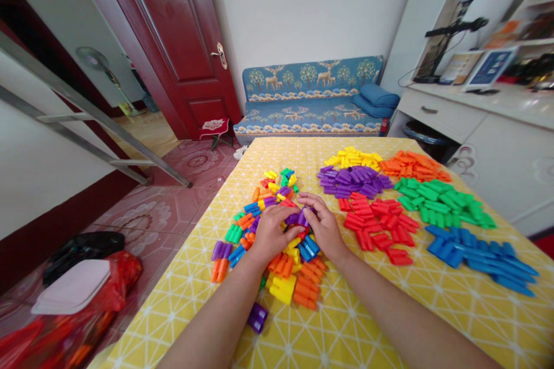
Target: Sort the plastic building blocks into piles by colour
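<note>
Both hands are close together over a mixed heap of plastic building blocks (283, 265) of several colours. My right hand (325, 226) pinches a purple block (308, 216) between thumb and fingers. Next to it, my left hand (274, 230) has its fingers curled on the purple pieces (292, 219) just left of that block; whether these are joined to it I cannot make out. Under the hands lie blue blocks (308, 249), orange blocks (282, 265) and a yellow block (282, 289). One purple block (258, 317) lies apart, beside the left forearm.
Sorted piles lie on the right of the yellow tablecloth (337, 328): yellow (352, 157), purple (355, 182), orange (414, 167), green (444, 202), red (381, 222) and blue blocks (480, 256). Beyond the table stands a blue sofa (311, 98); a metal ladder (90, 121) leans at left.
</note>
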`<state>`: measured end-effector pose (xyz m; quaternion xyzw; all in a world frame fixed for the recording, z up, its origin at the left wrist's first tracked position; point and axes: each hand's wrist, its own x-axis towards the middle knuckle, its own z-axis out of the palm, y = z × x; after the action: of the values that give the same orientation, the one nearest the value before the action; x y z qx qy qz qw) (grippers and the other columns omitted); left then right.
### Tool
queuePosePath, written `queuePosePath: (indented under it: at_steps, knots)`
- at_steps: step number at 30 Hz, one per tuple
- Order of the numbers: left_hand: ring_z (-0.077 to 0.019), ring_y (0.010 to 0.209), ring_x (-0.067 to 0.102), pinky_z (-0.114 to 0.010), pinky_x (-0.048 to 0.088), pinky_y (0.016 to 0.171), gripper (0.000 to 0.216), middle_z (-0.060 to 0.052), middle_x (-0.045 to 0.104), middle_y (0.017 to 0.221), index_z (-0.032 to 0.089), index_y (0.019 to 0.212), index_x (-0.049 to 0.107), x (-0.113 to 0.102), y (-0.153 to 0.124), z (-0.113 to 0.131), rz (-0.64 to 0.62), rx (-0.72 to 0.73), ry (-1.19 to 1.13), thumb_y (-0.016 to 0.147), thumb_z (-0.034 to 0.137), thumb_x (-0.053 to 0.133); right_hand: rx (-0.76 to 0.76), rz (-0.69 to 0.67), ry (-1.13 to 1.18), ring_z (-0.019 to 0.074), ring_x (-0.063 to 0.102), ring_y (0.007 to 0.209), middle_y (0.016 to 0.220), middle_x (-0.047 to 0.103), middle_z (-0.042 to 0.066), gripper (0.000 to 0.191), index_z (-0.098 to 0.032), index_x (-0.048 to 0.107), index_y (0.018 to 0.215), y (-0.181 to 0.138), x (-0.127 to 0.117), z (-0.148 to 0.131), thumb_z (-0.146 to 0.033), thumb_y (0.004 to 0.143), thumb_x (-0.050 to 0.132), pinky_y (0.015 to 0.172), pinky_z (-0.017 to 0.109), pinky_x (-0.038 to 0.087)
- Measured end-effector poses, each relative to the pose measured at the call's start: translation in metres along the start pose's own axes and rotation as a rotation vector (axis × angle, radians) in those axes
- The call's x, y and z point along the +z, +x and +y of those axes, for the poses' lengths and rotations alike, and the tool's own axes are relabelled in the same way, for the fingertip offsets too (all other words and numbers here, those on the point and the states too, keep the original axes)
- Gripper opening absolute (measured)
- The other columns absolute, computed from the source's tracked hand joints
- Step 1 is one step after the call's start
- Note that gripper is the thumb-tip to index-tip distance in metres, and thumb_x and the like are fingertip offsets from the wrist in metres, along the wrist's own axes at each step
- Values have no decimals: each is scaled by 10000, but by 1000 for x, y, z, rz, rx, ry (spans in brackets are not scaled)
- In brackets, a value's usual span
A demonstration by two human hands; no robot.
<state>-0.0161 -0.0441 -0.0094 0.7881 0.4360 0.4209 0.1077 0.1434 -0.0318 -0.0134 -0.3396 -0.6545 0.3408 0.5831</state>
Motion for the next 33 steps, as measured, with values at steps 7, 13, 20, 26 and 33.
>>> queuePosePath:
  at_steps: [7,13,20,26,33]
  knots:
    - [-227,969,652,-394,471,906,300,-77,720,1025,217,1065,658,-2,0,2,16,-3,6,813,379,669,35,-72,14,203,509,1202,1204,598,64,272,-251,653,1100,0,-2,0,-351,943,455,1077,403,359]
    - [-229,962,644,-394,471,894,322,-79,715,1024,212,1062,656,-2,0,3,8,-21,2,795,392,685,29,-65,10,206,523,1185,1184,609,65,250,-251,662,1080,0,-1,1,-351,923,495,1066,404,369]
    - [-236,966,642,-404,463,904,342,-79,713,1027,209,1061,648,-1,0,3,-11,-22,8,780,397,700,10,-61,31,206,523,1187,1186,610,68,221,-245,662,1064,-1,0,0,-318,907,524,1063,409,383]
    - [-238,968,643,-402,455,906,331,-83,712,1028,208,1059,640,-3,1,4,-26,-9,6,794,400,686,-4,-83,43,209,521,1190,1186,609,68,219,-247,661,1070,0,0,-1,-302,908,526,1068,408,376]
    - [-226,972,643,-386,454,899,231,-73,712,1022,210,1019,638,-4,1,6,-18,11,-11,818,320,665,18,-168,85,223,508,1202,1199,597,65,272,-242,640,1118,-1,-4,-6,-263,870,531,1074,406,363]
